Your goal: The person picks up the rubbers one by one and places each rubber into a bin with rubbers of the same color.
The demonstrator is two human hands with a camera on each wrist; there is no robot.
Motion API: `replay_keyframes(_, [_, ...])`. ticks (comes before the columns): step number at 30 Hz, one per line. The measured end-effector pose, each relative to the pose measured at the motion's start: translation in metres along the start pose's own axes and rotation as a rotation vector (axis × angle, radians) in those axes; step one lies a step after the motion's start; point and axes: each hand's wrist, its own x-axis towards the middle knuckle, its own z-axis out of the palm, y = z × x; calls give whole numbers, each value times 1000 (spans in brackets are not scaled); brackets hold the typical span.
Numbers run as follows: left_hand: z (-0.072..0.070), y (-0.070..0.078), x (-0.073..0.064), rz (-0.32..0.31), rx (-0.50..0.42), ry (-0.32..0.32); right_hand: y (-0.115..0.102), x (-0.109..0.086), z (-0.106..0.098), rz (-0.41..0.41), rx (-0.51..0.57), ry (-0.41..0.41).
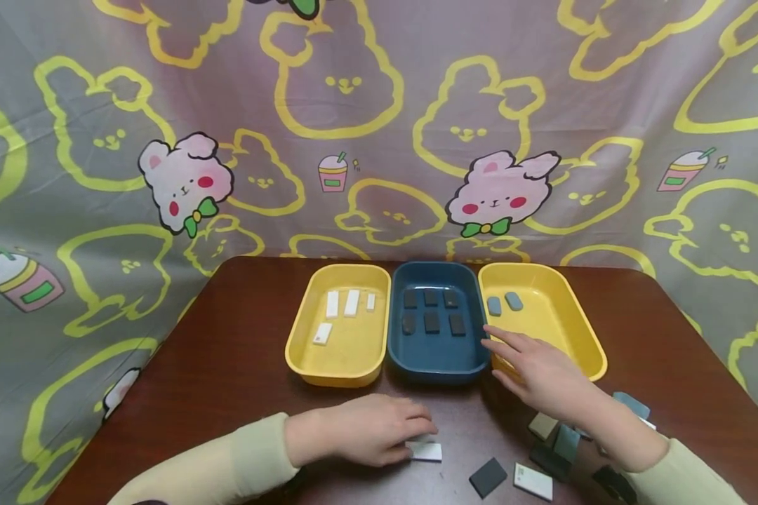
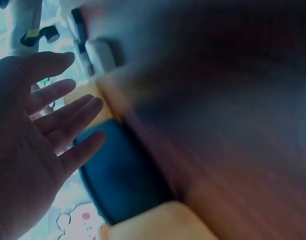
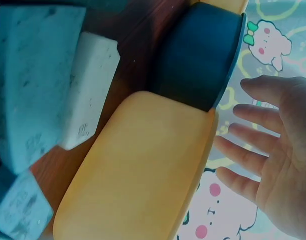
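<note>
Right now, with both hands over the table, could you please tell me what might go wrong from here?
The right hand is at the rims where the dark blue tray and the yellow tray on the right meet, so it might nudge them. The right forearm crosses above the heap of mixed tiles; lowering it could scatter them. The white tile by the left hand lies flat and might slide rather than lift.

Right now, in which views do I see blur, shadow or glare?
Head view: the blue bin looks fairly sharp, and the table has a pale sheen near the bottom edge; left wrist view: heavy blur smears the table, with the left hand dark against bright cloth; right wrist view: the bluish tile is clearer, the right hand somewhat shadowed.
</note>
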Motion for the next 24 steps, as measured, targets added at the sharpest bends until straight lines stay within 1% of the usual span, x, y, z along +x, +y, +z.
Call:
replay_keyframes(5, [11, 4, 4, 9, -66, -54, 3, -3, -1, -9, -6, 22])
replay_keyframes(11, [15, 8, 4, 13, -96, -74, 3, -2, 0, 9, -6, 6])
replay_keyframes(17, [16, 10, 8, 61, -60, -86, 2, -3, 1, 9, -7, 16])
replay_keyframes(21, [15, 10, 12, 82, -75, -94, 2, -3, 0, 1, -7, 24])
replay_keyframes(24, [14, 10, 15, 103, -57, -94, 3, -2, 0, -10, -2, 25])
